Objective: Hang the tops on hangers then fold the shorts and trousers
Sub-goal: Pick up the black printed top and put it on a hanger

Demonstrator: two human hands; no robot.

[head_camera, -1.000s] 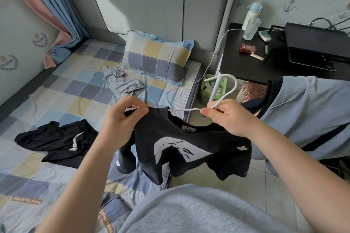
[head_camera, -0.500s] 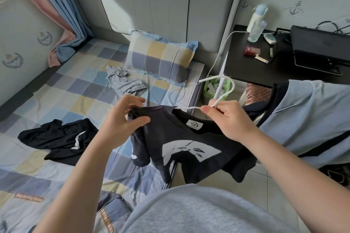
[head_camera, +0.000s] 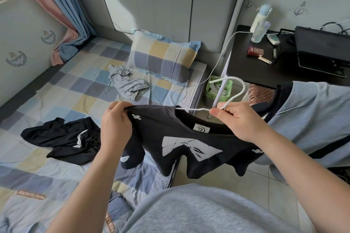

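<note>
- Bottom centre: the person's grey top (head_camera: 198, 212), with both forearms reaching up into the frame.
- Left hand (head_camera: 115, 125), centre-left: fingers pinch the shoulder edge of the black T-shirt (head_camera: 189, 149).
- Right hand (head_camera: 240, 121), centre-right: fingers curl tight round the neck of the white hanger (head_camera: 227, 78), just under the hook. The hook stands up above the fist.
- One hanger arm runs left from the fist into the tee's collar. The rest of it is hidden by cloth.
- The tee is held in the air between the hands, over the bed edge and floor. Its white print faces up and its sleeves droop.
- Right edge: a light blue top (head_camera: 312, 115) with dark trim, partly behind the right arm.
- Left, on the checked bed (head_camera: 56, 89): black trousers (head_camera: 62, 138) in a crumpled heap.
- Further up the bed: grey shorts (head_camera: 128, 83), bunched just in front of the checked pillow (head_camera: 162, 56).
- Right of the bed: a green bin (head_camera: 220, 89) on the floor beside a black side table (head_camera: 246, 68).
- On the table top, upper right: a bottle (head_camera: 260, 19) and small items.
- Top: a grey padded headboard (head_camera: 170, 0). Upper left: pink and blue curtains (head_camera: 62, 5).
</note>
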